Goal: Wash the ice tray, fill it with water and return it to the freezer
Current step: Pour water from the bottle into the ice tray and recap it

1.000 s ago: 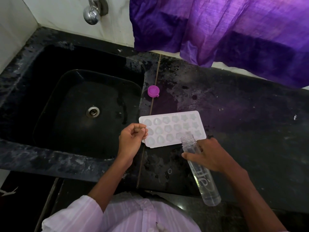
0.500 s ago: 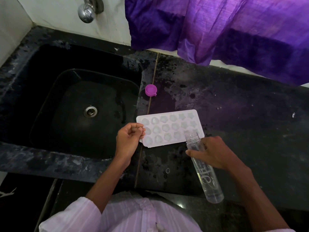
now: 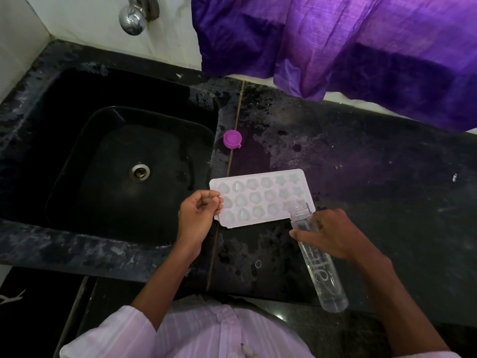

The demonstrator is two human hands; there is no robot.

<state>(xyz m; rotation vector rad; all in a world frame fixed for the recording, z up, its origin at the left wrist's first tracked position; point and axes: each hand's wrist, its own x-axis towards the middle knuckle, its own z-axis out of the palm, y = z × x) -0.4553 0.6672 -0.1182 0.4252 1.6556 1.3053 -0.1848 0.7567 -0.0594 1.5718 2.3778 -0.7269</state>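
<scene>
- Two bare hands work at a dark stone surface [image 3: 374,177] beside a black sink [image 3: 77,140].
- The ice tray [image 3: 262,197], white with three rows of shaped cells, lies flat on the surface just right of the sink's edge.
- The left hand [image 3: 197,215] sits at the tray's left end, its fingers [image 3: 215,202] curled in against the thumb and overlapping the tray's rim; I cannot tell whether they pinch the rim or only hover there.
- The right hand [image 3: 333,236] grips a clear bottle [image 3: 317,257] near its neck, fingers wrapped round it.
- The bottle is tilted, its open mouth over the tray's near right corner and its base towards the person; a little water sits in the lower end.
- A purple cap [image 3: 232,139] rests on the surface beyond the tray, apart from it.
- A metal tap [image 3: 134,18] juts from the wall above the sink, and a purple cloth [image 3: 335,47] hangs over the far side.
</scene>
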